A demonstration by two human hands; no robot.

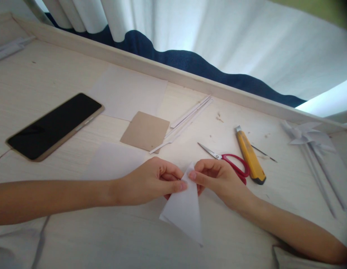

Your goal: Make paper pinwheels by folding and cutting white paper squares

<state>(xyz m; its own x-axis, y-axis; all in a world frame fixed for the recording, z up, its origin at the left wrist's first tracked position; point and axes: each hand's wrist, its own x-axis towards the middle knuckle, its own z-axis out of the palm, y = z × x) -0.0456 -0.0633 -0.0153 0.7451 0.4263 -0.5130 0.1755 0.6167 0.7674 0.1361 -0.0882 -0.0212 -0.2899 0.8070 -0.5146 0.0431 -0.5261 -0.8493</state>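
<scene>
A folded white sheet of paper (186, 213), roughly triangular, is held up between both hands over the near part of the table. My left hand (159, 179) pinches its left edge near the top, thumb in front and fingers behind. At the narrow upper tip, my right hand (215, 179) grips the paper between thumb and fingers. The paper's wide end hangs down toward me, with more than one layer at its lower left corner. Just beyond my right hand lie scissors (235, 162) with red handles, partly covered by that hand.
A yellow box cutter (250, 155) lies beside a thin dark rod (264, 153). Paper pinwheels (307, 134) with stick handles are at right. A cardboard square (146, 130), paper strips (187, 116), white sheets (131, 91) and a phone (55, 125) lie farther left. A raised ledge (162, 67) borders the back.
</scene>
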